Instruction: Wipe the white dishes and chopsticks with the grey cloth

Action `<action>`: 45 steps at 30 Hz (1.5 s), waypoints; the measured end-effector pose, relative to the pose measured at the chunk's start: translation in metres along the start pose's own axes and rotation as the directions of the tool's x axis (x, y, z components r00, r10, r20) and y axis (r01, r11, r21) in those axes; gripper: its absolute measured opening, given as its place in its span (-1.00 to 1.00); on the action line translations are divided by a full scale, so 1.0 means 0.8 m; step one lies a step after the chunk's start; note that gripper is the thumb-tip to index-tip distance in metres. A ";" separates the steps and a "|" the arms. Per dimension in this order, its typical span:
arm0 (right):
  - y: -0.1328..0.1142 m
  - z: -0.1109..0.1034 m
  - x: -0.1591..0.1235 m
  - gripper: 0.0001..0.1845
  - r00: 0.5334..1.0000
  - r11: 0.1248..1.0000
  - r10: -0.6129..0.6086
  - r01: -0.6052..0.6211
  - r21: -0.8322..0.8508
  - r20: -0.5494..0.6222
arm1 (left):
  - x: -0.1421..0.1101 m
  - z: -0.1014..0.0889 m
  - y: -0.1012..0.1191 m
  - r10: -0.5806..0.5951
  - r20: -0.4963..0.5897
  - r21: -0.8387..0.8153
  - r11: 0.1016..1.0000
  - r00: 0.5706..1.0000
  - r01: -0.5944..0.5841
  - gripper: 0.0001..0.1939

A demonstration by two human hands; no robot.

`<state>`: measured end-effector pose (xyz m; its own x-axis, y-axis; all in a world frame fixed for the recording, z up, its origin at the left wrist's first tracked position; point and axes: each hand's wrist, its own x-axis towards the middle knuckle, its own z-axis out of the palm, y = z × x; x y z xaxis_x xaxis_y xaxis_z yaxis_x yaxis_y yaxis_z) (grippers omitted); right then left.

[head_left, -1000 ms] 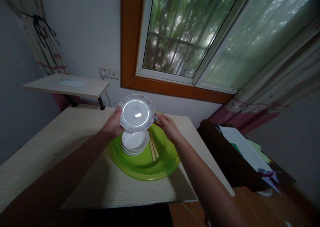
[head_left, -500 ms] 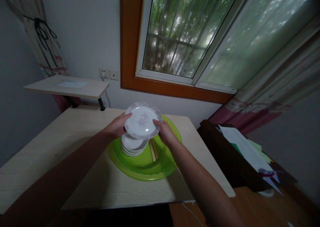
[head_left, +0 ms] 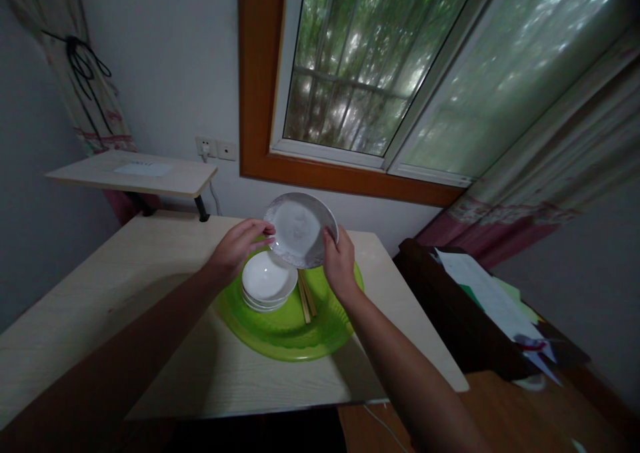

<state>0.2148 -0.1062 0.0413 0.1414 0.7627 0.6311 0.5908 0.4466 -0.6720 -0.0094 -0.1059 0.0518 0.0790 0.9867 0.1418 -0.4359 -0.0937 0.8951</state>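
A white plate with a faint patterned rim is held up and tilted above the far side of a green tray. My right hand grips its right edge, thumb on the front. At the plate's left edge, my left hand has its fingers apart, overlapping the rim; whether they touch it I cannot tell. Below the left hand, a stack of white bowls rests on the tray. Wooden chopsticks lie to the right of the bowls, their far ends near the plate's lower edge.
The tray sits on a pale wooden table. A small raised shelf with a paper on it stands at the back left. Past the table's right edge is a dark brown piece of furniture bearing papers. A window is behind.
The plate has moved slightly right and up and tilted differently. My left hand's hold has loosened, its fingers now spread at the rim. My right hand has shifted right with the plate.
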 end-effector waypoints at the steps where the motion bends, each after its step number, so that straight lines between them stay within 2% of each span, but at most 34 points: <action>1: -0.005 0.000 -0.001 -0.73 0.998 0.998 -0.055 0.055 -0.032 0.004 | -0.003 0.005 0.001 -0.043 0.023 -0.019 0.999 0.999 0.044 -0.77; 3: -0.013 0.001 -0.005 -0.75 0.988 0.984 -0.153 0.155 -0.088 0.037 | -0.008 0.015 0.001 -0.138 0.036 -0.083 0.987 0.990 0.140 -0.73; 5: -0.017 0.002 -0.010 -0.66 0.969 0.962 -0.226 0.238 -0.136 0.101 | -0.011 0.022 0.002 -0.203 0.048 -0.167 0.964 0.978 0.208 -0.68; 7: -0.017 0.004 -0.016 -0.58 0.941 0.930 -0.285 0.318 -0.184 0.184 | -0.013 0.026 0.005 -0.226 0.094 -0.241 0.940 0.970 0.243 -0.67; 10: -0.013 0.004 -0.024 -0.57 0.887 0.869 -0.370 0.436 -0.234 0.277 | -0.016 0.029 0.013 -0.222 0.178 -0.305 0.914 0.959 0.269 -0.70; 13: -0.013 0.003 -0.027 -0.58 0.850 0.818 -0.420 0.506 -0.275 0.318 | -0.024 0.034 0.021 -0.168 0.213 -0.320 0.919 0.962 0.232 -0.76; 15: -0.018 0.002 -0.028 -0.60 0.823 0.774 -0.457 0.555 -0.304 0.338 | -0.028 0.039 0.023 -0.114 0.198 -0.326 0.929 0.974 0.175 -0.73; 20: -0.035 0.002 -0.029 -0.57 0.722 0.664 -0.599 0.689 -0.290 0.345 | -0.026 0.045 0.018 -0.030 0.057 -0.314 0.948 0.998 0.046 -0.44; 22: -0.040 0.003 -0.029 -0.51 0.692 0.649 -0.629 0.718 -0.252 0.355 | -0.021 0.041 0.016 -0.015 0.027 -0.291 0.957 1.000 0.023 -0.36; 25: -0.041 0.003 -0.028 -0.40 0.673 0.668 -0.643 0.726 -0.162 0.365 | -0.015 0.030 0.012 -0.011 0.003 -0.251 0.968 1.000 0.012 -0.35; 27: -0.039 0.001 -0.027 -0.48 0.680 0.701 -0.648 0.708 -0.079 0.342 | -0.012 0.022 0.009 -0.015 -0.027 -0.213 0.977 1.000 0.009 -0.37; 29: -0.035 -0.001 -0.027 -0.67 0.711 0.747 -0.635 0.665 0.007 0.300 | -0.009 0.013 0.004 -0.009 -0.062 -0.171 0.985 0.998 -0.002 -0.36; 32: -0.027 -0.003 -0.026 -0.88 0.812 0.839 -0.543 0.535 0.098 0.216 | -0.005 0.003 -0.005 0.010 -0.090 -0.118 0.993 0.996 -0.020 -0.35; 35: -0.015 -0.004 -0.019 -0.84 0.948 0.939 -0.307 0.288 0.190 0.079 | -0.001 -0.005 -0.013 0.010 -0.077 -0.083 0.996 0.997 -0.017 -0.37; 37: -0.003 -0.004 -0.011 -0.63 0.995 0.943 -0.096 0.095 0.318 -0.015 | 0.001 -0.010 -0.016 0.015 -0.058 -0.064 0.998 0.998 -0.019 -0.37; 39: 0.010 -0.005 -0.001 -0.49 0.996 0.899 0.054 -0.021 0.437 -0.064 | 0.002 -0.014 -0.017 0.021 -0.028 -0.041 0.999 0.999 -0.022 -0.38; 41: 0.022 -0.004 0.008 -0.50 0.985 0.872 0.145 -0.082 0.482 -0.094 | 0.002 -0.016 -0.018 0.016 0.015 -0.024 1.000 1.000 -0.016 -0.39; 45: 0.033 0.003 0.015 -0.56 0.973 0.864 0.206 -0.131 0.486 -0.105 | 0.001 -0.017 -0.020 -0.013 0.086 -0.011 1.000 0.996 0.014 -0.42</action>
<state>0.2303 -0.0844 0.0301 0.3428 0.7849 0.5162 0.1061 0.5137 -0.8514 -0.0147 -0.1015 0.0321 0.1613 0.9729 0.1656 -0.4443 -0.0782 0.8925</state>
